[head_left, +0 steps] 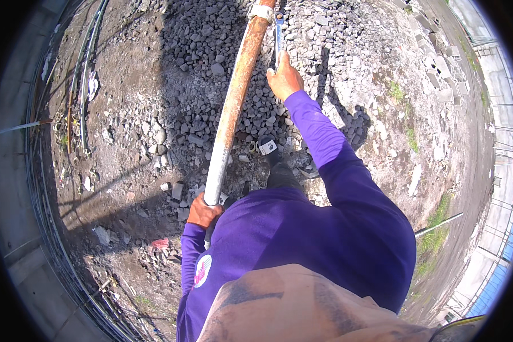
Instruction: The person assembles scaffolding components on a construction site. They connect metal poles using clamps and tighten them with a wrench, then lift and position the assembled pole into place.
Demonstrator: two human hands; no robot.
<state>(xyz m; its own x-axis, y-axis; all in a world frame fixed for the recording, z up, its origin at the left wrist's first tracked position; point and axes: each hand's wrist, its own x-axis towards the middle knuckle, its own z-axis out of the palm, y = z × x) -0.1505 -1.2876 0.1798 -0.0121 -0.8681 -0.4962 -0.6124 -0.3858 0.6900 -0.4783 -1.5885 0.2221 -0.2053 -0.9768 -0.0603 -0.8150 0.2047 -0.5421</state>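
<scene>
Left hand [204, 212], 8 o'clock in view: fingers wrapped around the near end of the rusty pipe [236, 102], which runs up to 12 o'clock. Right hand [285, 78], between 12 and 1: fingers closed around wrench [279, 39], its head right by the pale clamp [261, 12].
</scene>
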